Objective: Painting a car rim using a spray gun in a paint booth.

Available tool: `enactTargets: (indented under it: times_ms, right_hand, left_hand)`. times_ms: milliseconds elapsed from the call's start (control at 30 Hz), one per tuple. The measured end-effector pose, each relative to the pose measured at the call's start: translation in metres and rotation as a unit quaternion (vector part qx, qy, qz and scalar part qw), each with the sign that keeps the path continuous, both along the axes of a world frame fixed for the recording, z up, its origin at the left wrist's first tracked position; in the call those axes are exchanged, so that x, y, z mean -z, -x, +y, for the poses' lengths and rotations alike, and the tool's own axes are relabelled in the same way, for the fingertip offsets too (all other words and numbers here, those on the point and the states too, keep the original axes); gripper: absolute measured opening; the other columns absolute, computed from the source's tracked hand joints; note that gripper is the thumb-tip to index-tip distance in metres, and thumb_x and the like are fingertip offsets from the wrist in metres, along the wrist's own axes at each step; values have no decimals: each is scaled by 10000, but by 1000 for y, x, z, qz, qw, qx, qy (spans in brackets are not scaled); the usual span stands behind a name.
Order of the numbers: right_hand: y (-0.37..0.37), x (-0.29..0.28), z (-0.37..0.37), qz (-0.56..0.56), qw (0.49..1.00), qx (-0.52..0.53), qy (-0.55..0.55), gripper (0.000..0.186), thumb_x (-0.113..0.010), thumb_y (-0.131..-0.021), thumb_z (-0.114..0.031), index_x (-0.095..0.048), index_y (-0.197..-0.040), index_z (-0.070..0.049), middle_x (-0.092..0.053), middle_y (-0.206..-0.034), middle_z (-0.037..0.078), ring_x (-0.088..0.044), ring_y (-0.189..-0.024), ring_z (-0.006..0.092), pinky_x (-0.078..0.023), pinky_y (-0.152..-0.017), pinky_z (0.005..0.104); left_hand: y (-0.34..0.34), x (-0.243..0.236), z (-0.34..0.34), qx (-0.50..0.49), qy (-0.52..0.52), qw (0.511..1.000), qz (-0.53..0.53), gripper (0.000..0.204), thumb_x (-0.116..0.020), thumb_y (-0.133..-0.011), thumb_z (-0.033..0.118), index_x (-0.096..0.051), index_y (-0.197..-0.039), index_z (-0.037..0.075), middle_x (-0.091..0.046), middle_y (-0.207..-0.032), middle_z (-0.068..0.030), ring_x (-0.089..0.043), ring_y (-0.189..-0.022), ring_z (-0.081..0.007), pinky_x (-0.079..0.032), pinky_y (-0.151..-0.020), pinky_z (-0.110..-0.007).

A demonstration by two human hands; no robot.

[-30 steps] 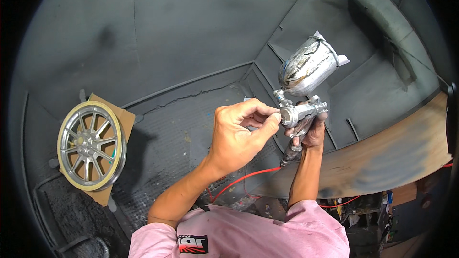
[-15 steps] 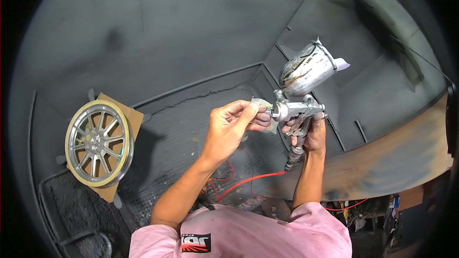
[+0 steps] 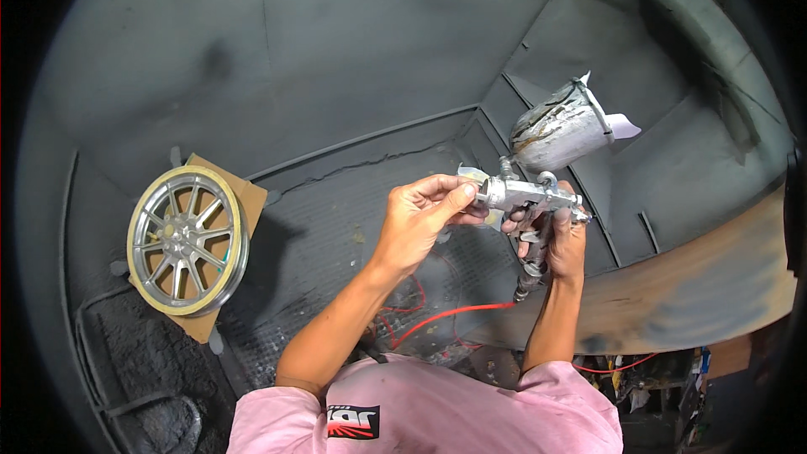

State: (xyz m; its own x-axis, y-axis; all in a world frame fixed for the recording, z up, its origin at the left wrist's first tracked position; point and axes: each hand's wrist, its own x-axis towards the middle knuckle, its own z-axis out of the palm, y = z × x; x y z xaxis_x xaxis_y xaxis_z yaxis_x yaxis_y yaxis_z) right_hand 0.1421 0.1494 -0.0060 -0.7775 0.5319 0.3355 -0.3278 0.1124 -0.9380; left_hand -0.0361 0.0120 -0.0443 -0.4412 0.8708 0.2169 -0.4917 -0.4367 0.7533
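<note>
We stand in a dark, soot-grey spray booth (image 3: 277, 59), its walls and ribbed floor coated with overspray, and low on our left an alloy wheel (image 3: 187, 240) with a yellowish rim leans on a sheet of cardboard (image 3: 239, 202), well apart from the work in hand. That work is the spray gun (image 3: 538, 197) held up in front of us at chest height, right of centre. Its body lies roughly level, long axis running left to right, nozzle end pointing to our left; the paint-streaked cup (image 3: 559, 128) rises from its top and tilts up toward the right, and the grip hangs down to where a red hose (image 3: 445, 315) trails away. Our right hand (image 3: 563, 240) is wrapped shut round the grip, while the left hand (image 3: 420, 214) has thumb and fingers pinched together on the nozzle end — whether on a cap or a scrap of something pale there, we cannot tell. To do this well, we judge the right hand should keep the gun steady and the cup upright so nothing spills, while the left works lightly and squarely on the tip — no forcing
</note>
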Motion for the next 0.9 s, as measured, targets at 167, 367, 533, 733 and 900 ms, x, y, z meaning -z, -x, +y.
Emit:
enactTargets:
  times_ms: [167,367,533,733,900]
  right_hand:
    - [19,-2,-40,-48,992,117,-22,384,-597,-1022,-292,-508,-1256,1,-686,-915,143,-705,-788,188,-547,-504,238]
    - [35,19,-54,-124,970,194,-74,309,-618,-1014,-208,-535,-1252,-29,-629,-847,25,-583,-674,59,-449,-476,202]
    - [51,28,-46,-100,943,225,-224,288,-635,-1005,-193,-551,-1217,-17,-628,-844,37,-579,-692,66,-465,-560,236]
    - [32,32,-44,-69,974,117,-181,255,-589,-1012,-108,-539,-1233,9,-608,-1132,77,-590,-1041,143,-483,-901,289]
    - [25,28,-63,-90,986,119,-74,278,-554,-1040,-125,-497,-1275,12,-614,-1056,78,-612,-950,117,-521,-800,255]
  left_hand:
    - [-16,55,4,53,76,995,-21,315,-531,-1049,186,-655,-1170,-77,-706,-1066,-176,-703,-970,-230,-604,-875,-366]
    - [-52,57,-23,-111,69,957,257,149,-641,-947,21,-702,-1063,-50,-729,-949,-130,-710,-845,-192,-580,-773,-316]
    - [-46,12,-29,-303,-61,842,443,244,-724,-814,-22,-695,-1054,5,-667,-1080,-144,-657,-1022,-298,-540,-876,-400]
    - [-27,-19,-4,-357,-84,741,563,266,-724,-852,146,-672,-1088,37,-627,-1129,-107,-558,-1173,-322,-391,-1080,-518]
    - [-11,-24,-1,-202,-70,831,513,174,-670,-897,159,-679,-1007,24,-603,-1005,-96,-568,-996,-292,-431,-902,-426]
